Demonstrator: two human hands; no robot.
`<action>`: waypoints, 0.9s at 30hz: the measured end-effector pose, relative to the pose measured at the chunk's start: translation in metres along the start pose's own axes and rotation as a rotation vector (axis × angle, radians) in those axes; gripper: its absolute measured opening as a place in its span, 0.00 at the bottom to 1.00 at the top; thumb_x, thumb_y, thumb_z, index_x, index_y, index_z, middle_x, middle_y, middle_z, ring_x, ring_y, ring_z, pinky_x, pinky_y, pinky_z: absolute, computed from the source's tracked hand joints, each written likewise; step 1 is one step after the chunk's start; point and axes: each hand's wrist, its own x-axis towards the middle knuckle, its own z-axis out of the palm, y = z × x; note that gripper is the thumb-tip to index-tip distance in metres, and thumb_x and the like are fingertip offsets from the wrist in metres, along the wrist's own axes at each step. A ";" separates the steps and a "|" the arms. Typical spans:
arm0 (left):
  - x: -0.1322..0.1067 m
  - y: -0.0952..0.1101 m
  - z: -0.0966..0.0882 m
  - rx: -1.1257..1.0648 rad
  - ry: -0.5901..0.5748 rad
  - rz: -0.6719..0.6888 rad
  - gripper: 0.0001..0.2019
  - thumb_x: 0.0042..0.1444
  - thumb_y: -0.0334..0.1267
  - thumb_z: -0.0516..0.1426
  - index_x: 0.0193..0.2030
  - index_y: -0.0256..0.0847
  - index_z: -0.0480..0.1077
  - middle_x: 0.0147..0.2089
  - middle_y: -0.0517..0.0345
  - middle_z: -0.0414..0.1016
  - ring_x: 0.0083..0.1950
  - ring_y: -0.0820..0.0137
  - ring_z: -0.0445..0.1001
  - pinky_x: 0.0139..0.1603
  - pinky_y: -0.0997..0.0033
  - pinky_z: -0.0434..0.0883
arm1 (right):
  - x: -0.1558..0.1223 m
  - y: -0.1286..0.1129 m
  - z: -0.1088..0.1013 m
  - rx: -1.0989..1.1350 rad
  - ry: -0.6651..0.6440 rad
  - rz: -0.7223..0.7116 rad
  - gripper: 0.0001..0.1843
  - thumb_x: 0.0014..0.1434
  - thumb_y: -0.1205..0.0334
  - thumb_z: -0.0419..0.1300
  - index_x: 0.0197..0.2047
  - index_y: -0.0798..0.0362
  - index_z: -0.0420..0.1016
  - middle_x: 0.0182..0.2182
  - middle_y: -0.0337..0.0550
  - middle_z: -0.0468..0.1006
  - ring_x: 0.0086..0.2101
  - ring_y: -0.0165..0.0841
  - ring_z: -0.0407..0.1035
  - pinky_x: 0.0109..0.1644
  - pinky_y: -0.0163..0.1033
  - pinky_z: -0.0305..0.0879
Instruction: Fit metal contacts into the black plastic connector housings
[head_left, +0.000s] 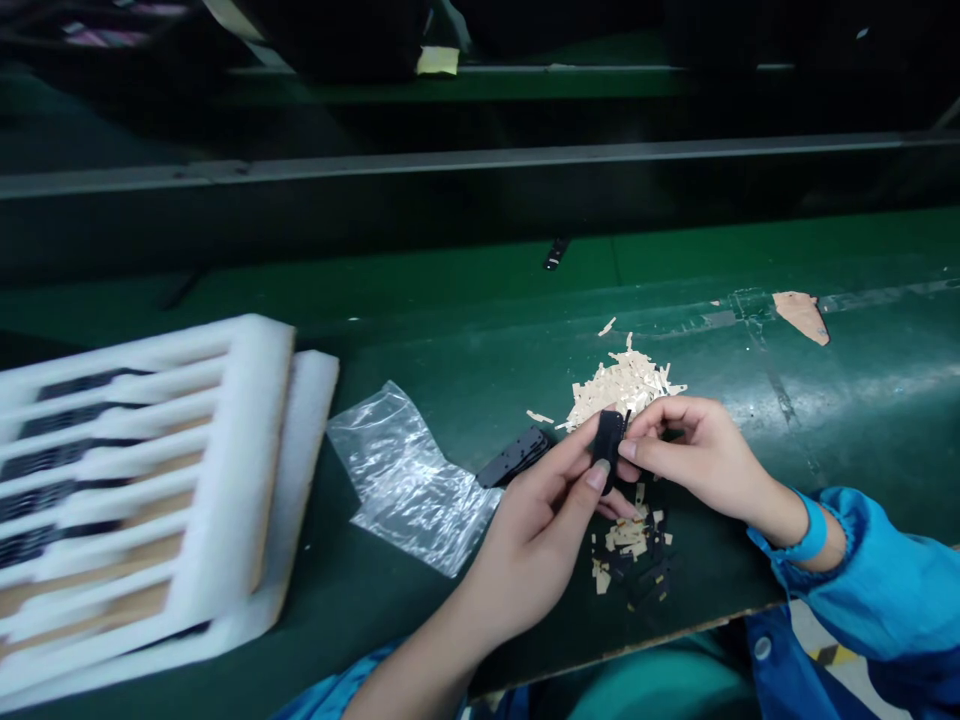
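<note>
My left hand (551,510) grips a flat black plate (607,450), its thumb pressed on the lower face. At the plate's right edge, my right hand (686,450) pinches a small dark strip (625,424) between thumb and index finger; the strip's kind is too small to tell. Beyond both hands lies a heap of small cream-coloured pieces (622,385). Below them, small cream and black bits (634,545) are scattered on the table. A stack of similar black plates (514,457) rests left of my left hand.
A clear plastic bag (420,480) lies left of the stacked plates. White foam trays (259,460) holding rows of black parts fill the left side. Farther back on the green table (465,340) are a brown scrap (801,316) and a black strip (556,254).
</note>
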 end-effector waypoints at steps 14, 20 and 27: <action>-0.002 0.001 -0.003 -0.141 -0.042 -0.031 0.19 0.71 0.36 0.60 0.67 0.47 0.74 0.39 0.58 0.83 0.34 0.71 0.85 0.40 0.71 0.83 | 0.000 0.005 -0.003 0.063 -0.032 0.001 0.13 0.57 0.55 0.72 0.29 0.52 0.76 0.22 0.38 0.78 0.25 0.32 0.71 0.32 0.39 0.66; 0.004 0.008 -0.008 -0.407 -0.178 -0.136 0.17 0.71 0.41 0.60 0.64 0.47 0.77 0.35 0.59 0.80 0.26 0.73 0.81 0.31 0.75 0.78 | 0.004 0.009 -0.004 -0.016 0.024 -0.046 0.16 0.50 0.54 0.78 0.28 0.53 0.77 0.23 0.34 0.72 0.23 0.26 0.62 0.26 0.34 0.56; 0.010 0.004 -0.003 -0.396 -0.066 -0.199 0.17 0.68 0.44 0.63 0.58 0.38 0.79 0.25 0.64 0.70 0.20 0.78 0.68 0.21 0.79 0.65 | 0.000 0.014 -0.004 -0.151 0.058 -0.138 0.13 0.51 0.54 0.77 0.30 0.52 0.80 0.25 0.36 0.72 0.24 0.27 0.63 0.25 0.34 0.58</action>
